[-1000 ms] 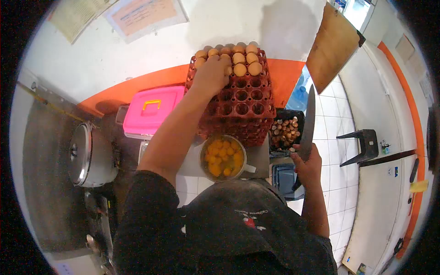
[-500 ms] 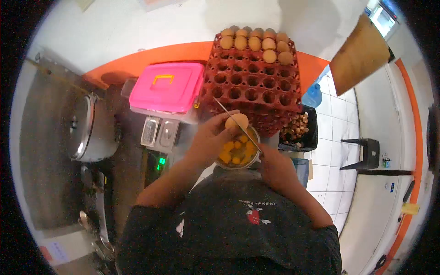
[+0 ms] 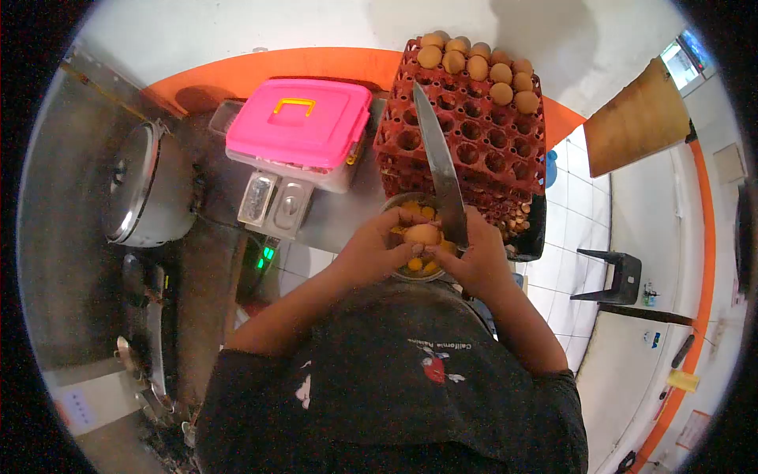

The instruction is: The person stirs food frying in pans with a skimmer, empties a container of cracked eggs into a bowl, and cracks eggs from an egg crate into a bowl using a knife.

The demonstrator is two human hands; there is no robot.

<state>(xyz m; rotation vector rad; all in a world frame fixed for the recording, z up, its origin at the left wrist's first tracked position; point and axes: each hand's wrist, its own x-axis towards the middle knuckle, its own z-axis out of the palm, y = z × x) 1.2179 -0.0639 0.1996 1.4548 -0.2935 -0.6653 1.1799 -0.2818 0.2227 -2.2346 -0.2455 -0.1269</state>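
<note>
My left hand [image 3: 377, 246] is closed around a brown egg [image 3: 422, 234], fingers on its far side and thumb on its near side. In my right hand [image 3: 483, 257] is a large knife [image 3: 439, 158], its broad blade pointing up and away over the egg trays. The right thumb reaches across to the egg. Both hands are over a round bowl [image 3: 392, 203] holding several egg yolks [image 3: 416, 265]. Beyond the bowl stands a stack of red egg trays [image 3: 474, 138], with several brown eggs [image 3: 477, 68] in the far rows.
A pink-lidded box [image 3: 316, 126] and small metal containers [image 3: 290, 209] stand left of the trays. Further left is a large metal pot [image 3: 146, 186]. Eggshells [image 3: 517, 217] lie in a black bin [image 3: 539, 229] at right. A black stool [image 3: 624, 278] stands on the tiled floor.
The knife has swung from lying across the egg to pointing up and away. My right hand has come closer to the egg, its thumb now at it. The view has shifted.
</note>
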